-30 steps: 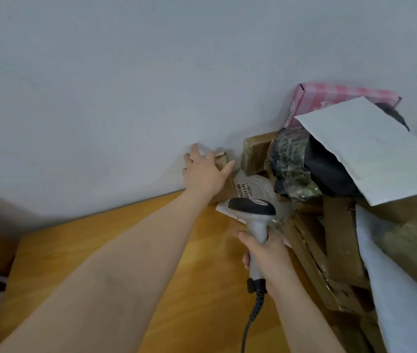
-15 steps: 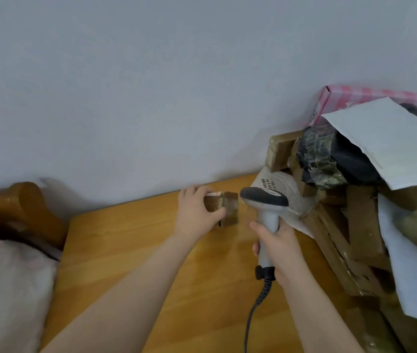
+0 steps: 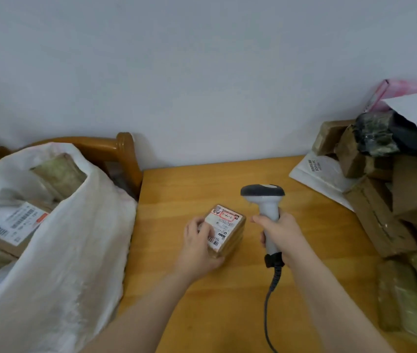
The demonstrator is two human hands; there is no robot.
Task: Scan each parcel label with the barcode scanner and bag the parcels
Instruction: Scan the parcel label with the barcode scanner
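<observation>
My left hand (image 3: 199,245) grips a small brown parcel (image 3: 227,229) over the wooden table (image 3: 202,184), its white label with red markings facing up. My right hand (image 3: 282,235) holds the grey-and-white barcode scanner (image 3: 264,200) upright by its handle, just right of the parcel, its cable hanging toward me. A large white sack (image 3: 57,250) stands open at the left with several parcels inside.
A heap of unsorted parcels (image 3: 390,189) covers the table's right side: brown boxes, white mailers, a dark wrapped bundle, a pink box behind. Greenish wrapped packets (image 3: 411,299) lie at the near right. A wooden chair back (image 3: 123,151) rises behind the sack, against the white wall.
My left hand has pulled the small parcel from beside the wall toward me and turned its label up. The view has swung left, bringing the white sack into sight.
</observation>
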